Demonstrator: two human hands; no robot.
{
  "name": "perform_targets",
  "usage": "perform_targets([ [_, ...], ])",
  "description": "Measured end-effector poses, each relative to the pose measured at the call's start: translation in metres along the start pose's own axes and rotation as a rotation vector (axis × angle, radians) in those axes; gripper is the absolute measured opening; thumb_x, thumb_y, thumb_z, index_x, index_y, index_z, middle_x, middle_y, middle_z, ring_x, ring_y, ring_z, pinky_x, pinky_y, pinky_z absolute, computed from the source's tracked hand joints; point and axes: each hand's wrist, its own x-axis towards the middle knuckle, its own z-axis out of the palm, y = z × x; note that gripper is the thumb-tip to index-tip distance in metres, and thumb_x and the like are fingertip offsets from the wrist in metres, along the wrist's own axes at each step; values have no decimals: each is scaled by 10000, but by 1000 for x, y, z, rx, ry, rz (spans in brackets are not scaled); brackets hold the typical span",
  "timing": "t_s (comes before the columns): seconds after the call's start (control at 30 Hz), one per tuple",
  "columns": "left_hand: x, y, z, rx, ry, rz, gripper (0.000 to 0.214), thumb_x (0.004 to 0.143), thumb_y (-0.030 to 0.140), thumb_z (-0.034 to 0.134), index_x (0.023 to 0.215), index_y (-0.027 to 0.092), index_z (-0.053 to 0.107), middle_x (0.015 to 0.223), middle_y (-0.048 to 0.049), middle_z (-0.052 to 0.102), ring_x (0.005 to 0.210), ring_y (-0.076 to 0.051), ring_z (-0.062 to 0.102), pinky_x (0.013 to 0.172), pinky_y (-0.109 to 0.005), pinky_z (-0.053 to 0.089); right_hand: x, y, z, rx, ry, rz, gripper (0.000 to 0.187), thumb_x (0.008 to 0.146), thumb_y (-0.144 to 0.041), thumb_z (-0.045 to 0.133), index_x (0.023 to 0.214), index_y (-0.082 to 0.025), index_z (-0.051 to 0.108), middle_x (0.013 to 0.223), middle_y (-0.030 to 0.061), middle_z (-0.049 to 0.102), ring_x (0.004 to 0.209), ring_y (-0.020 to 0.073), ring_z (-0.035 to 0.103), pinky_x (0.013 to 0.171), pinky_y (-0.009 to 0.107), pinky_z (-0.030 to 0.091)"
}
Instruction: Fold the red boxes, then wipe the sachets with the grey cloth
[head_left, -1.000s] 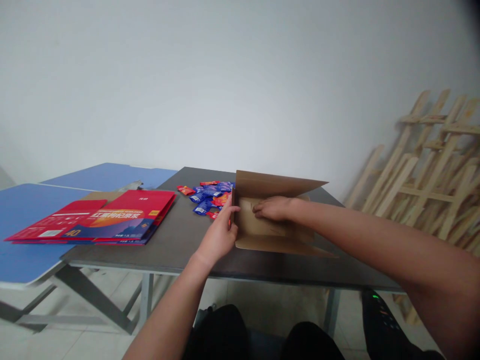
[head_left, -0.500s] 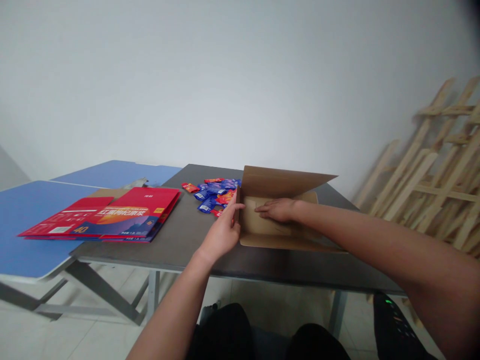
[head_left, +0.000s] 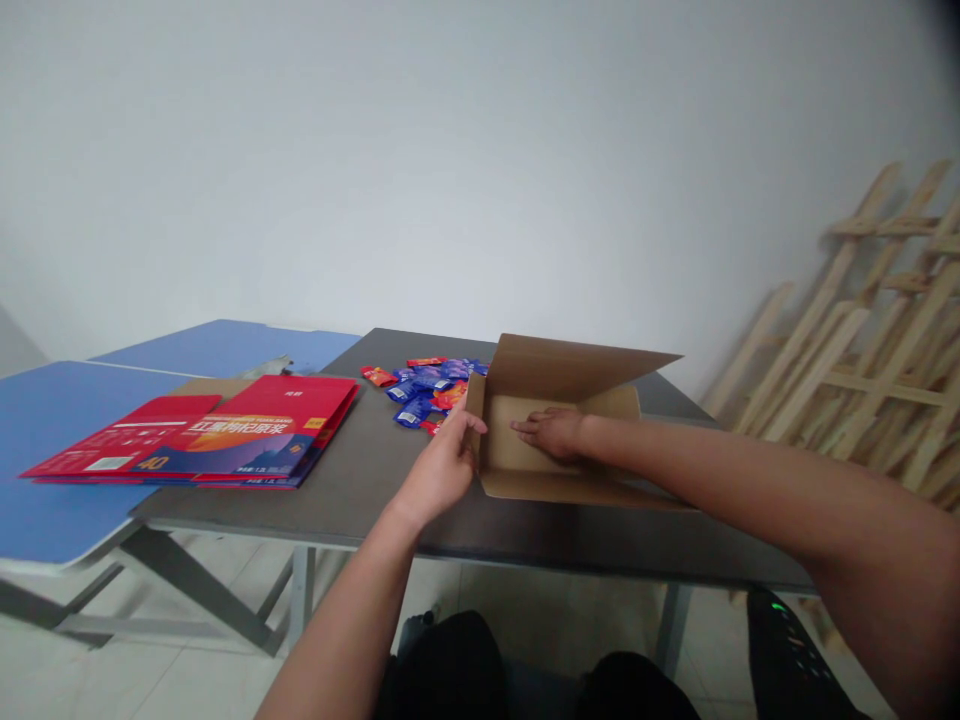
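Note:
An open brown cardboard box [head_left: 570, 488] lies on the dark table in front of me, its tall back flap standing up and tilted. My left hand [head_left: 444, 462] holds the box by its left end, one finger stretched along the wall; some of its fingers are hidden. Inside the box, my right hand [head_left: 553, 433] lies flat on the bottom with fingers extended, holding nothing. Just beyond my left hand is a pile of small blue and red-orange sachets [head_left: 420, 386], partly hidden behind the box.
Flattened red and blue printed cartons [head_left: 247, 425] are stacked at the left, across the dark table [head_left: 345, 505] and a blue table [head_left: 52, 420]. Wooden slatted frames [head_left: 885, 340] lean against the wall at the right. A black armrest-like object [head_left: 787, 650] stands low at the right.
The left wall of the box now stands more upright and its back flap has shifted slightly right. My left hand has dropped slightly along the wall. My right hand stays flat inside.

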Motion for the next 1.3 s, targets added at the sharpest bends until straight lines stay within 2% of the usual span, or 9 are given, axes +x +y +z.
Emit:
perform_targets([
  [0.2,3,-6,0,-64,35,-16,335,712,19,414,959,209,535,1194,-52,573,1135,-197,543,1000,-391,438,-2,-8,12,-77,33,-23,542,559,-199,590,1091,-223,689,1401,47,548,1152,237,565,1021,347,421],
  [0.33,5,-15,1,-129,51,-91,362,710,30,432,1009,206,535,1186,-52,588,1111,-194,561,1004,-405,445,-11,-15,6,-181,-32,-49,706,559,-174,610,1265,-168,610,1484,93,445,1267,309,489,1042,413,405],
  [0.47,5,-21,6,-190,95,-189,471,702,40,443,1136,201,527,1166,-72,611,1085,-203,581,965,-388,472,-18,-21,-2,-127,-20,-24,703,597,-155,614,1299,-176,588,1484,86,446,1296,281,474,1054,362,405],
  [0.6,5,-19,12,-276,141,-300,536,660,34,448,1169,189,511,1141,-75,615,1011,-195,603,838,-323,510,-22,-29,-5,-157,-67,3,715,664,-150,598,1375,-150,517,1532,96,368,1379,287,382,1107,367,367],
  [0.73,6,-17,15,-256,157,-388,495,684,49,445,1164,166,479,941,-49,601,791,-159,595,701,-271,485,-25,-37,-10,-197,-142,6,747,729,-142,565,1457,-107,399,1559,131,297,1427,312,294,1140,409,332],
  [0.83,6,-19,18,-204,163,-380,436,728,84,478,1156,169,471,872,-28,576,722,-149,567,701,-281,472,-25,-40,-14,-198,-160,17,765,737,-141,569,1474,-103,367,1567,131,277,1430,318,286,1148,408,323],
  [1.0,8,-28,21,-88,195,-282,384,763,155,592,1133,166,487,1004,-80,586,900,-193,584,867,-354,461,-29,-41,-25,-139,-153,20,740,770,-159,550,1485,-150,360,1557,104,309,1417,285,328,1144,390,330],
  [1.17,8,-31,19,-27,207,-201,347,774,135,596,1108,167,509,1092,-106,572,1054,-229,557,934,-385,439,-35,-43,-45,-93,-119,-6,634,795,-142,521,1426,-170,467,1515,93,391,1378,248,404,1130,370,355],
  [1.3,9,-33,19,3,210,-180,348,775,119,591,1110,169,512,1121,-109,567,1106,-238,537,962,-394,423,-48,-48,-67,-85,-30,-63,544,820,-125,512,1362,-144,539,1434,109,504,1321,221,478,1096,341,392],
])
